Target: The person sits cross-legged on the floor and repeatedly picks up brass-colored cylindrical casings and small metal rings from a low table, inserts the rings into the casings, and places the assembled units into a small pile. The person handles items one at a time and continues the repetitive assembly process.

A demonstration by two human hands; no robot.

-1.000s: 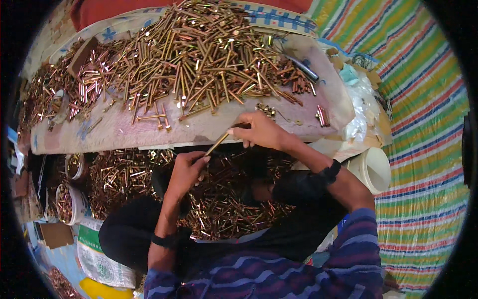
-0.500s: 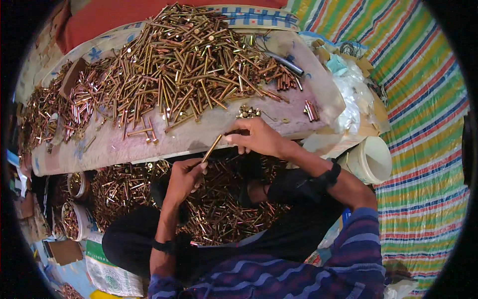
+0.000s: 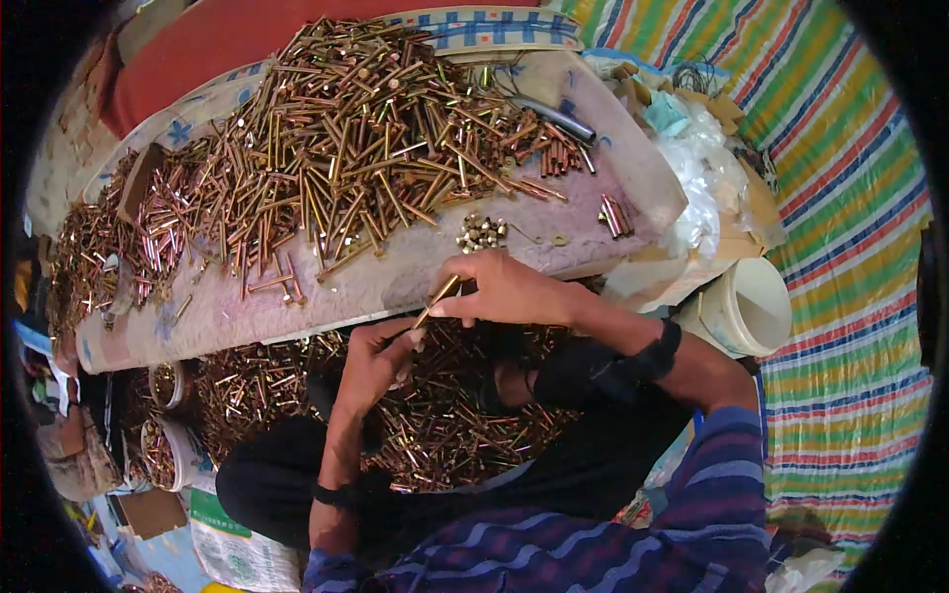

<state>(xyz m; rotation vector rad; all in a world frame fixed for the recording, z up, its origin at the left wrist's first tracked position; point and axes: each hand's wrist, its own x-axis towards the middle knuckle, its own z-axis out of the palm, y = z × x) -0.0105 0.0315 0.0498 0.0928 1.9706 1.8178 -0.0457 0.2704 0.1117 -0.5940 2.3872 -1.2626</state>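
I see bench (image 3: 297,296) heaped w/ brass screws (image 3: 346,168) (front edge bare); both hands (image 3: 435,316) pinch one screw (image 3: 436,301).

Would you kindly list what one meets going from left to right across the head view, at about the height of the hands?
Small round containers of brass pieces → left hand → brass bolt held between both hands → right hand → white bucket → striped mat.
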